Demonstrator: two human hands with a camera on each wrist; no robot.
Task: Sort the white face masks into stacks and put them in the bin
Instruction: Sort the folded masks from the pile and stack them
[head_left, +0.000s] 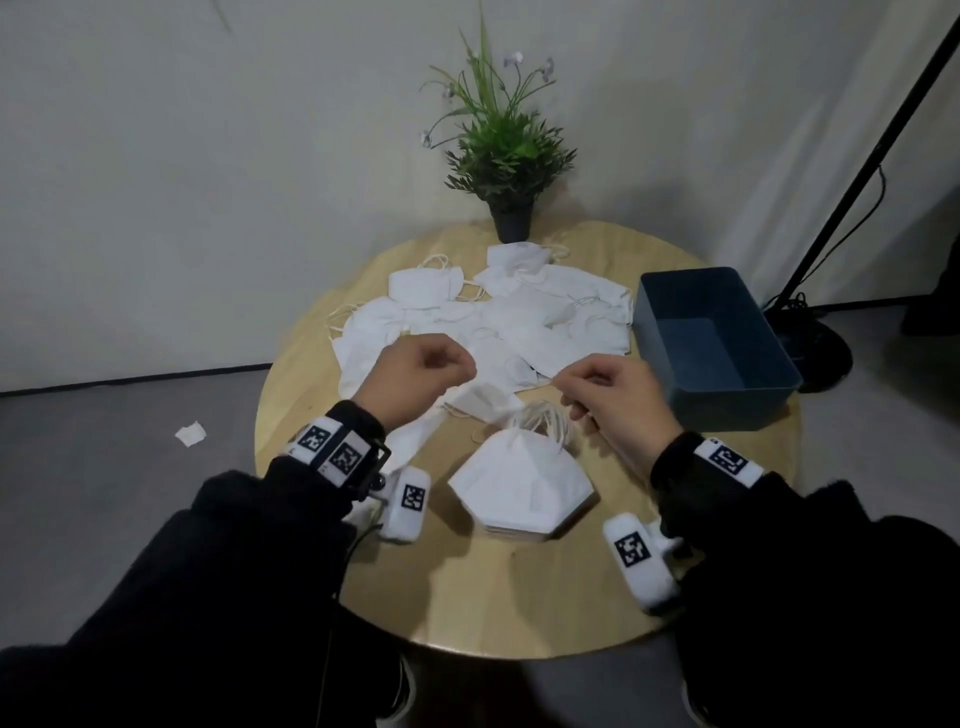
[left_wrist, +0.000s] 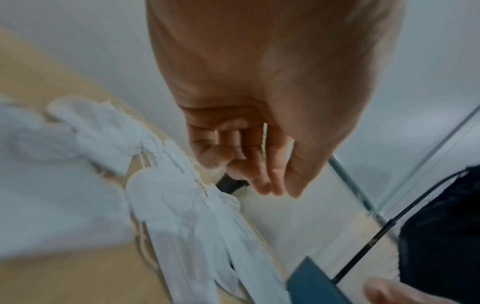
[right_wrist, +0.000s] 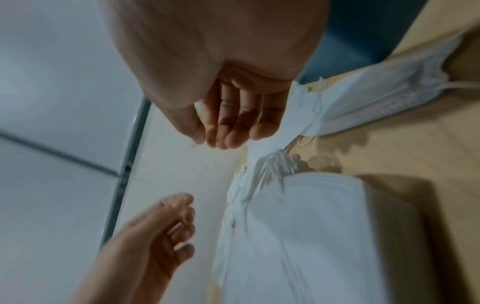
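Observation:
A neat stack of folded white masks lies at the front middle of the round wooden table, ear loops bunched at its far end. In the right wrist view the stack fills the lower right. A loose pile of white masks covers the back of the table. My left hand hovers over the pile's near edge with fingers loosely curled, holding nothing. My right hand hovers just beyond the stack's loops, fingertips close together with nothing between them. The blue bin stands empty at the right.
A potted plant stands at the table's back edge against the wall. A black stand pole and its base are on the floor behind the bin. A white scrap lies on the floor at the left.

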